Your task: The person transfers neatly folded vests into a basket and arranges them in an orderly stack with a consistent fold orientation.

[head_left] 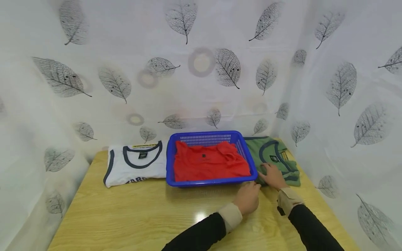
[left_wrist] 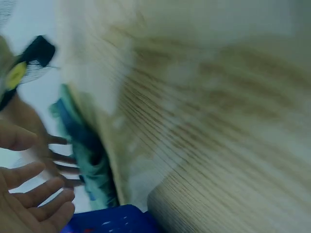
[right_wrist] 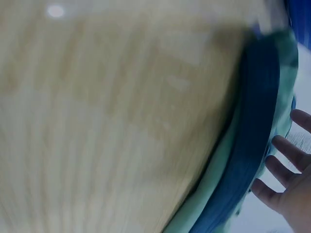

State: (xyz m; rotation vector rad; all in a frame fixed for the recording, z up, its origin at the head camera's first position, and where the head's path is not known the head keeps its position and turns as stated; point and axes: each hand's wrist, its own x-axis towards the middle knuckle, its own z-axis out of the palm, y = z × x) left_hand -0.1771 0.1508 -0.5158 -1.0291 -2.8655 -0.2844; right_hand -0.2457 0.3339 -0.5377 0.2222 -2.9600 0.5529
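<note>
A folded green shirt (head_left: 263,150) with dark blue trim lies at the right, partly hidden behind a blue plastic basket (head_left: 211,182). My right hand (head_left: 274,176) rests on the shirt's front left part; in the right wrist view its spread fingers (right_wrist: 286,170) touch the trimmed fabric. Just below the basket's front right corner is my left hand (head_left: 248,198), close to the shirt's near edge. The left wrist view shows its fingers (left_wrist: 43,199) loosely bent and apart, with nothing between them. Inside the basket sits a folded red shirt (head_left: 208,164).
On the basket's left lies a folded white shirt (head_left: 138,174) with dark trim and lettering. All this stands on a wooden table (head_left: 132,212), with a white leaf-printed curtain (head_left: 201,94) behind it and along both sides.
</note>
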